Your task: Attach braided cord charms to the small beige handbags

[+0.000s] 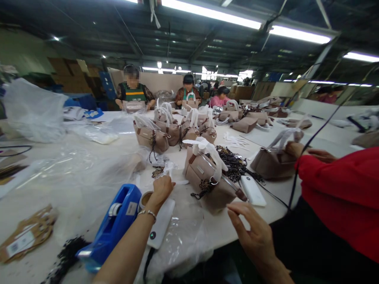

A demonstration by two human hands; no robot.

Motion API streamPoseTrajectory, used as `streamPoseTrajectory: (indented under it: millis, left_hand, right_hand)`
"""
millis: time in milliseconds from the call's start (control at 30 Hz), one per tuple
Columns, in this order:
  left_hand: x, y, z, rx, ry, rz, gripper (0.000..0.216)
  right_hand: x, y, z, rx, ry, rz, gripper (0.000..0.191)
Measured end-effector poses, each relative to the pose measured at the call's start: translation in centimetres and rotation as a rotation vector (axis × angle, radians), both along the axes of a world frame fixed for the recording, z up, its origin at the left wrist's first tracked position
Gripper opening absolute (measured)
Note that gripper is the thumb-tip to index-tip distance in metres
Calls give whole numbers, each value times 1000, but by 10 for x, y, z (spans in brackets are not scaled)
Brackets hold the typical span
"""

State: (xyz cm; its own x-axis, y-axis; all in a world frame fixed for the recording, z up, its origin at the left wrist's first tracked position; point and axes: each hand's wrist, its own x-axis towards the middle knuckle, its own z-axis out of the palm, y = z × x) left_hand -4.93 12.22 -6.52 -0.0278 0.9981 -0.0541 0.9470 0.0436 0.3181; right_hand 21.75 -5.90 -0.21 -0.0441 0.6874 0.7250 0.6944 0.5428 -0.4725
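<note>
Over here, the left hand curls left of the nearest handbag (around what, I can't tell); the right hand, fingertips narrowly parted, hovers before it.

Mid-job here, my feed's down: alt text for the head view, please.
A taupe handbag with white-wrapped handles stands on a cluttered white table, between the wearer's closed left hand and open right hand. A blue tape dispenser is beside the left forearm. More handbags and co-workers appear beyond, with a red sleeve at the right.
</note>
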Motion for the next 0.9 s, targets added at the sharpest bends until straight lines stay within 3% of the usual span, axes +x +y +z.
streamPoseTrajectory:
  millis: [167, 300, 500, 667, 900]
  left_hand:
    - [5, 17, -6, -53, -281, 111, 16]
    - [15, 22, 0, -125, -679, 165, 6]
    - [41, -4, 7, -169, -1340, 209, 25]
    - [51, -19, 6, -206, -1679, 293, 39]
    - [52, -23, 3, -227, -1868, 379, 37]
  right_hand:
    - [-26, 1, -25, -275, 61, 102, 14]
    - [-43, 18, -40, -509, 159, 94, 21]
    - [-85, 55, -57, -881, 597, 142, 56]
    - [-113, 72, -72, -992, 774, 224, 57]
    - [-115, 73, -74, -1008, 690, 158, 41]
